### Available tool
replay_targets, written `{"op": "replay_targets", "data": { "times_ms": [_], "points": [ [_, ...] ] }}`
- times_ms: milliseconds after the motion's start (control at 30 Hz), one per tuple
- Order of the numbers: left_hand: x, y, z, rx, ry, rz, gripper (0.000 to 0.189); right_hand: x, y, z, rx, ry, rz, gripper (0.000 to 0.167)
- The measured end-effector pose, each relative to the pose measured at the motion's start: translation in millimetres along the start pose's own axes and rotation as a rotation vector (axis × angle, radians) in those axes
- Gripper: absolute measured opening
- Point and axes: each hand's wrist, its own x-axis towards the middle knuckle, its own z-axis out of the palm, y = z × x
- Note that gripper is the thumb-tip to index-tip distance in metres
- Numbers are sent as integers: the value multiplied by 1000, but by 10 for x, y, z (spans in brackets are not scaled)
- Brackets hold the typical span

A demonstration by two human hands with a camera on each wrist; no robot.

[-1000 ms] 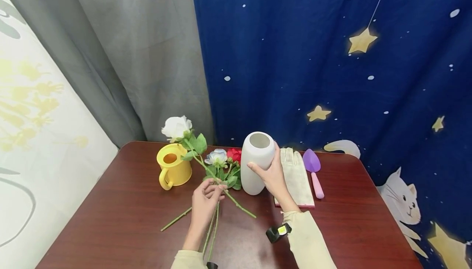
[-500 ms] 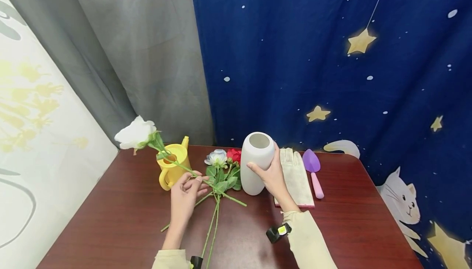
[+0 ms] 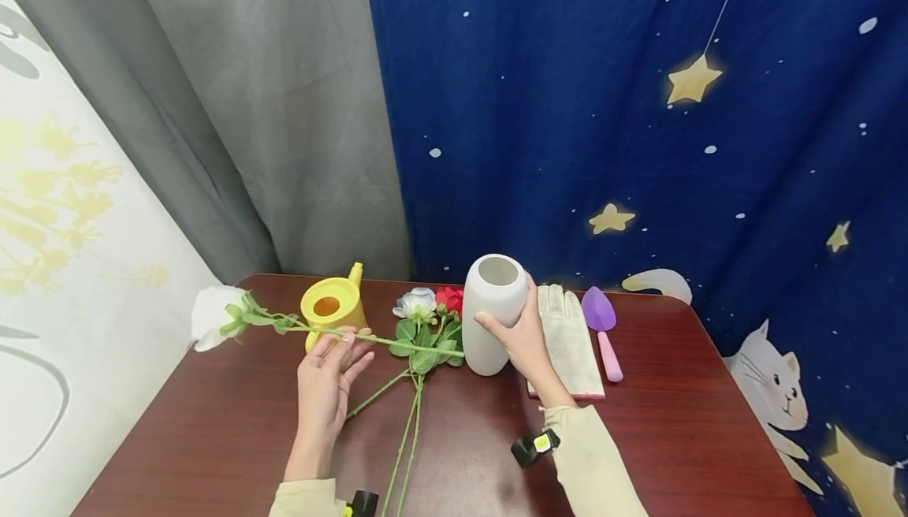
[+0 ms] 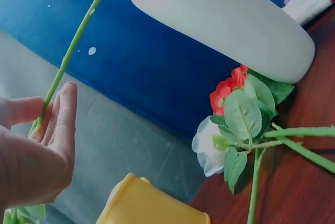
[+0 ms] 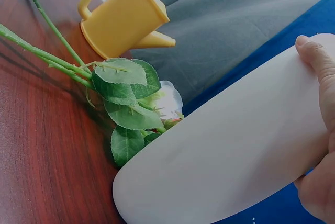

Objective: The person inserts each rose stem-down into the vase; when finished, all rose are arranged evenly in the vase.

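Note:
My left hand (image 3: pixel 328 379) pinches the green stem of a white rose (image 3: pixel 216 318) between thumb and fingers. The rose is held almost level, its bloom out to the left and its stem end pointing at the vase. With my right hand (image 3: pixel 523 340) I grip the side of a white vase (image 3: pixel 489 320), which stands on the table, its round mouth facing up. In the left wrist view the pinched stem (image 4: pixel 78 35) runs upward from the fingertips. Left of the vase lie a pale blue-white flower (image 3: pixel 416 303) and a red flower (image 3: pixel 450 297), stems toward the front.
A yellow watering can (image 3: pixel 333 302) stands behind my left hand. Right of the vase lie cream gloves (image 3: pixel 569 347) and a purple trowel (image 3: pixel 600 310) with a pink handle. Curtains hang behind the brown table (image 3: pixel 681 422).
My left hand has moved left with the white rose. Its bloom has swung left and down, and the stem has turned nearly level. The right hand and vase have stayed put.

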Motion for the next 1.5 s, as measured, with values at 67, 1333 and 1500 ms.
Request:
{"op": "replay_targets", "data": {
  "times_ms": [67, 1333, 1500],
  "points": [
    [3, 22, -5, -34, 14, -27, 6, -2, 3, 3, 1, -2, 2, 96],
    [239, 65, 527, -131, 76, 112, 29, -7, 10, 3, 5, -4, -2, 96],
    [271, 57, 642, -158, 50, 132, 28, -11, 22, 11, 1, -1, -8, 96]
  ]
}}
